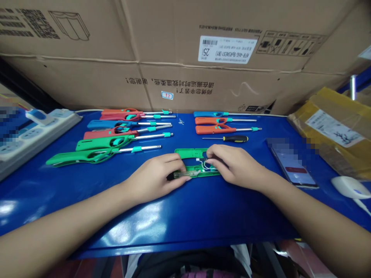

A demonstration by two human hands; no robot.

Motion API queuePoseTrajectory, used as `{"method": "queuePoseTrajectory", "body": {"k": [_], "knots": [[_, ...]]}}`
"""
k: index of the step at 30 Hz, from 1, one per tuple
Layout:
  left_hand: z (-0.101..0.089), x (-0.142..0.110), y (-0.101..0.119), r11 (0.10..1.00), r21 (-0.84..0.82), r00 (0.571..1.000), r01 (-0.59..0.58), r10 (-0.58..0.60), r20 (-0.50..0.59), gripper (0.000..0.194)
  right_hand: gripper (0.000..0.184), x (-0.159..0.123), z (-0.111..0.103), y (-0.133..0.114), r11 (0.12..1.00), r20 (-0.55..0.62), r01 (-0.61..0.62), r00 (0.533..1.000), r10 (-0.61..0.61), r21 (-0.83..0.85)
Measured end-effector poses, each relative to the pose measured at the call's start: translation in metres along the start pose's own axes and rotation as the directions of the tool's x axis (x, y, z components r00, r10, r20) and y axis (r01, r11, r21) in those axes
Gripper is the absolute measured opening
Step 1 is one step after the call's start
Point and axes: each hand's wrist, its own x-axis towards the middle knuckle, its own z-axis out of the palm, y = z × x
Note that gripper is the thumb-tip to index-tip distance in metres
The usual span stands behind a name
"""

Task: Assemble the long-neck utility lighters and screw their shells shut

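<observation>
A green gas lighter shell [191, 153], split into two halves, lies on the table between my hands. My left hand [160, 173] closes its thumb and fingers on a clear fuel tank [185, 175] at the near half's left end. Thin white wires [205, 166] and a small white part show in the middle of the lighter. My right hand [234, 164] is bent over the right end of both halves, thumb and forefinger close together by the wires. Whatever sits between those fingertips is hidden.
Assembled lighters [113, 138] in several colours lie at the left, with three more [216, 121] at the back right. Nearby are a screwdriver [234, 138], a phone [292, 164], a white charger [349, 187] and a power strip [37, 133]. Cardboard [168, 42] walls the back.
</observation>
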Motion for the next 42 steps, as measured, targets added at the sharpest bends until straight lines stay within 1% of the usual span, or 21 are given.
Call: {"method": "queuePoseTrajectory", "body": {"k": [4, 6, 8, 11, 13, 17, 20, 24, 27, 31, 33, 35, 37, 40, 42], "knots": [[0.001, 0.000, -0.001, 1.000, 0.017, 1.000, 0.000, 0.000, -0.004, 0.018, 0.009, 0.002, 0.001, 0.003, 0.998, -0.018, -0.041, 0.999, 0.040, -0.051], [0.002, 0.000, 0.000, 1.000, 0.021, 1.000, 0.012, -0.012, -0.011, 0.019, 0.013, 0.003, 0.002, 0.004, 0.999, -0.074, -0.023, 0.997, 0.019, -0.045], [0.002, 0.000, 0.000, 1.000, 0.025, 1.000, 0.016, -0.015, -0.020, 0.020, 0.019, 0.004, 0.003, 0.004, 0.999, -0.097, 0.046, 0.994, -0.046, -0.002], [0.001, 0.000, 0.000, 1.000, 0.027, 0.999, -0.011, 0.012, -0.040, 0.020, 0.018, 0.005, 0.003, 0.003, 0.979, -0.021, 0.204, 0.979, -0.204, 0.023], [0.000, 0.001, 0.000, 0.999, 0.031, 0.998, -0.035, 0.037, -0.049, 0.020, 0.021, 0.004, 0.003, 0.002, 0.961, 0.021, 0.277, 0.961, -0.277, 0.018], [-0.004, 0.002, 0.000, 0.995, 0.037, 0.995, -0.088, 0.089, -0.044, 0.019, 0.023, 0.004, 0.003, 0.000, 0.947, 0.033, 0.321, 0.946, -0.322, 0.032], [-0.005, 0.004, 0.002, 0.995, 0.035, 0.994, -0.098, 0.100, -0.040, 0.020, 0.023, 0.003, 0.001, -0.001, 0.939, 0.039, 0.341, 0.939, -0.343, 0.042], [-0.006, 0.003, 0.004, 0.993, 0.056, 0.994, -0.104, 0.106, -0.036, 0.020, 0.022, 0.002, -0.002, -0.001, 0.944, 0.043, 0.321, 0.945, -0.325, 0.077], [-0.010, 0.002, 0.001, 0.990, 0.099, 0.993, -0.096, 0.101, -0.054, 0.020, 0.023, 0.001, -0.005, 0.004, 0.952, 0.051, 0.300, 0.952, -0.303, 0.060], [-0.014, 0.003, -0.007, 0.992, 0.124, 0.988, 0.001, 0.018, -0.151, 0.020, 0.022, 0.001, -0.009, 0.013, 0.975, 0.006, 0.222, 0.975, -0.223, 0.023], [-0.012, 0.004, -0.009, 0.994, 0.111, 0.986, 0.025, -0.006, -0.165, 0.018, 0.017, 0.002, -0.009, 0.014, 0.982, 0.016, 0.191, 0.982, -0.191, 0.005], [-0.009, 0.004, -0.008, 0.996, 0.085, 0.989, 0.017, -0.004, -0.149, 0.018, 0.013, 0.002, -0.007, 0.012, 0.986, 0.042, 0.164, 0.986, -0.163, -0.013], [-0.006, 0.004, -0.008, 0.999, 0.052, 0.990, 0.004, 0.003, -0.140, 0.021, 0.016, 0.003, -0.005, 0.009, 0.991, 0.057, 0.134, 0.989, -0.133, -0.022], [-0.002, 0.004, -0.008, 0.999, 0.033, 0.989, -0.016, 0.021, -0.144, 0.025, 0.022, 0.004, -0.004, 0.007, 0.996, 0.047, 0.087, 0.995, -0.086, -0.029], [-0.001, 0.004, -0.010, 0.998, 0.050, 0.990, -0.025, 0.031, -0.134, 0.029, 0.022, 0.004, -0.004, 0.007, 0.998, 0.029, 0.052, 0.998, -0.051, -0.036]]}}
